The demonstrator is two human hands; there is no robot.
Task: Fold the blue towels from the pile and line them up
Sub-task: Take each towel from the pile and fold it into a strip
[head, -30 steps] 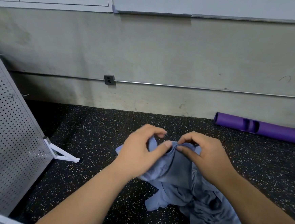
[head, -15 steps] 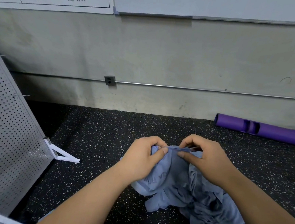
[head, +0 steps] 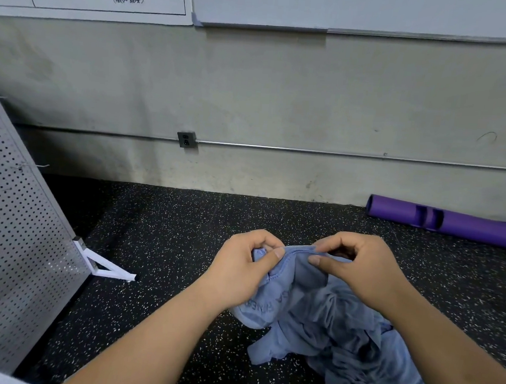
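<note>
Left hand [head: 239, 271] and right hand [head: 363, 270] each pinch the blue towel [head: 326, 325] between them

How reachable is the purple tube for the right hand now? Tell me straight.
Probably not yet: the right hand is busy pinching the blue towel, and the purple tube lies off by the wall, though only floor lies between.

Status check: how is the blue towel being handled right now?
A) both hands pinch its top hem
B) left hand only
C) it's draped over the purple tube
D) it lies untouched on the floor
A: the left hand and the right hand each pinch the hem of the blue towel, above the pile.
</note>
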